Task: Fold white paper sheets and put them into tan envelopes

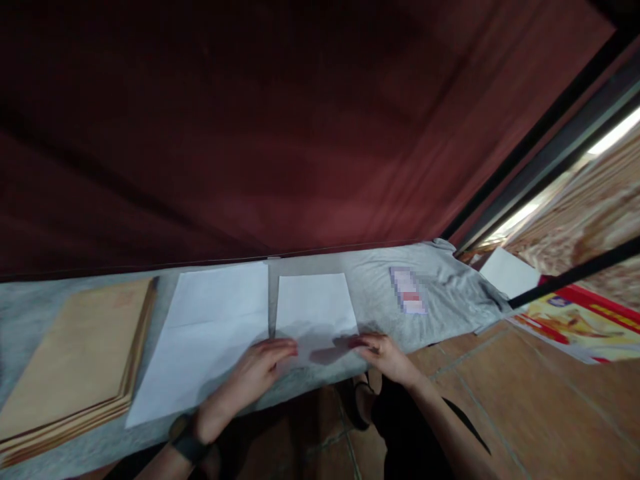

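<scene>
A small white sheet of paper (314, 305) lies on the grey cloth-covered table (370, 293). My left hand (260, 370) rests flat on its near left edge, fingers stretched out toward the right. My right hand (383, 353) lies at its near right corner, fingers pressing the paper's edge down. A larger white sheet or stack (205, 333) lies just left of it, and a stack of brown envelopes (75, 353) sits at the far left.
A dark red curtain (250, 133) hangs right behind the table. A white sheet (507, 272) and a colourful printed poster (575, 320) lie at the right. Brown tiled floor (525, 400) runs below, with my dark-clothed legs near the table edge.
</scene>
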Demonstrator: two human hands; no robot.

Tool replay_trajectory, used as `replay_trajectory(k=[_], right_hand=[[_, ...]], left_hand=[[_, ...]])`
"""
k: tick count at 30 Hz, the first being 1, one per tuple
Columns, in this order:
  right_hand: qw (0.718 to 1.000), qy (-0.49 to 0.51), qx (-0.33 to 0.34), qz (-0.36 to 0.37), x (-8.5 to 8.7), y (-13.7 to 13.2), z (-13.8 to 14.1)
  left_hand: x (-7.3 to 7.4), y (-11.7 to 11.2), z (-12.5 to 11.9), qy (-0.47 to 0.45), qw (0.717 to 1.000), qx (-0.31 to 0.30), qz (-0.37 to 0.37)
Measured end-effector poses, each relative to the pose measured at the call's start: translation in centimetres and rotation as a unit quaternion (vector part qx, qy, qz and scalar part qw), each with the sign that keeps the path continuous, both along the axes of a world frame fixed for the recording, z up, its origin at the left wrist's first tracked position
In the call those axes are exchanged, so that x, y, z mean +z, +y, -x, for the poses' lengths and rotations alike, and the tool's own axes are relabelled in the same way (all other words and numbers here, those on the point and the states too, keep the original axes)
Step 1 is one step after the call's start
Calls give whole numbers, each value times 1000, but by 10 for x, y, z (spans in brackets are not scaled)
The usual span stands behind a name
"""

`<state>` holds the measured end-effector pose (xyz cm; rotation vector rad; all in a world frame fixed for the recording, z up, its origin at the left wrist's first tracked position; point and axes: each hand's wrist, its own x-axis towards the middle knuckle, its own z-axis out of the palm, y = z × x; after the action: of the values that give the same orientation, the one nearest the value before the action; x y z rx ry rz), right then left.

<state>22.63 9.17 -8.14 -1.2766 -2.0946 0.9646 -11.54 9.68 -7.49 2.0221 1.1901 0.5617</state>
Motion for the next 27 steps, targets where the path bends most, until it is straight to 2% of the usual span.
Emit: replay_trajectory(k=[3,6,10,15,18,21,23,27], right_hand=[[996,32,-76,44,-2,3,0],[986,89,-127,60,-5,16,8],[977,116,-171,58,-7,39,22],[972,57,-226,14,-12,52,31],[967,-44,-250,-18,-15,54,37],[953,-138,-268,-40,-16,59,46],[942,-184,-280,-36,-14,64,54],[915,-267,-302,22,-7,75,65]], left_hand=[[7,3,-7,-75,990,97,69],[12,11,-15,-153,962,198,108],[10,23,-20,-180,946,250,101],[5,31,-21,-39,957,281,55],[8,36,-24,81,956,280,40],[15,42,-27,175,942,284,47],[19,47,-29,217,932,287,49],[23,58,-33,267,913,303,60]])
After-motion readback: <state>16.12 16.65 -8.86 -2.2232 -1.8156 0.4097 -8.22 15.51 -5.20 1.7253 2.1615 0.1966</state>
